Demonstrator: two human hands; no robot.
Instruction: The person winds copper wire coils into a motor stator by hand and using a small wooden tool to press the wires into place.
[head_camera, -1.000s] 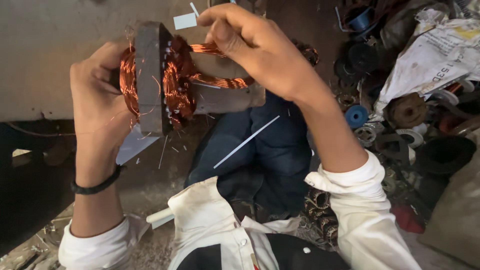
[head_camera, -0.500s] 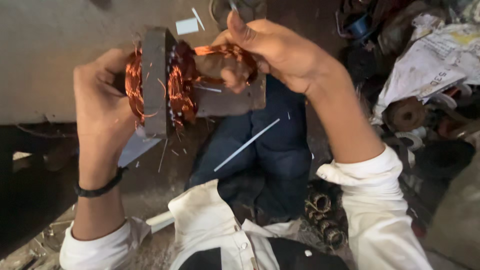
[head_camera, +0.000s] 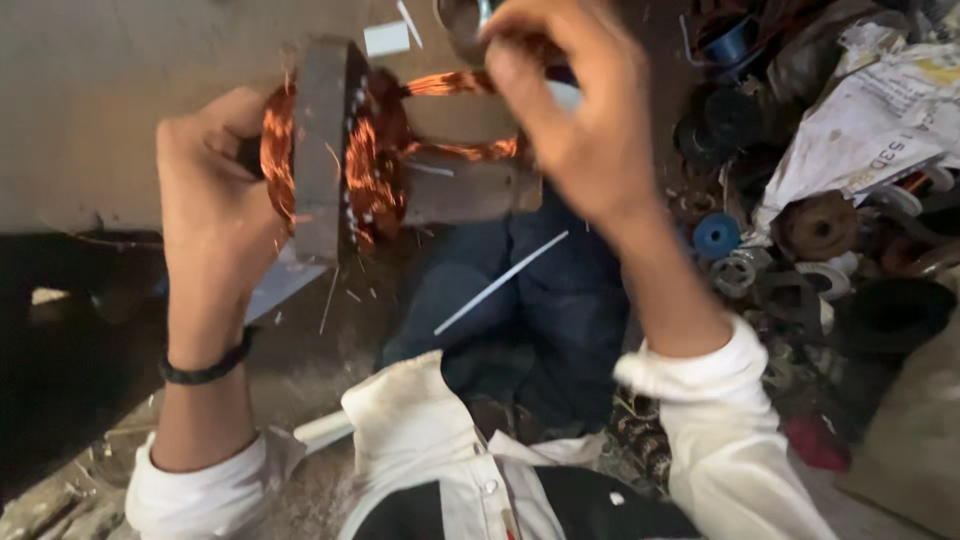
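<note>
My left hand (head_camera: 215, 215) grips a grey metal motor stator (head_camera: 322, 140) held on edge in front of me, with copper wire windings (head_camera: 372, 165) bulging from both of its faces. My right hand (head_camera: 570, 115) is to the right of the stator, fingers pinched on a loop of copper wire (head_camera: 455, 85) that runs out from the windings. A second strand of the loop (head_camera: 470, 152) stretches below it. The fingertips of my right hand are blurred.
A grey block (head_camera: 465, 190) lies behind the stator. A thin white strip (head_camera: 500, 283) rests on my dark blue trouser leg (head_camera: 560, 300). A heap of spools, blue bobbins (head_camera: 716, 235), metal parts and crumpled paper (head_camera: 850, 150) fills the right side.
My right hand has drawn the copper loop up and to the right, away from the stator. The left hand keeps its hold on the stator, which has shifted slightly in view.
</note>
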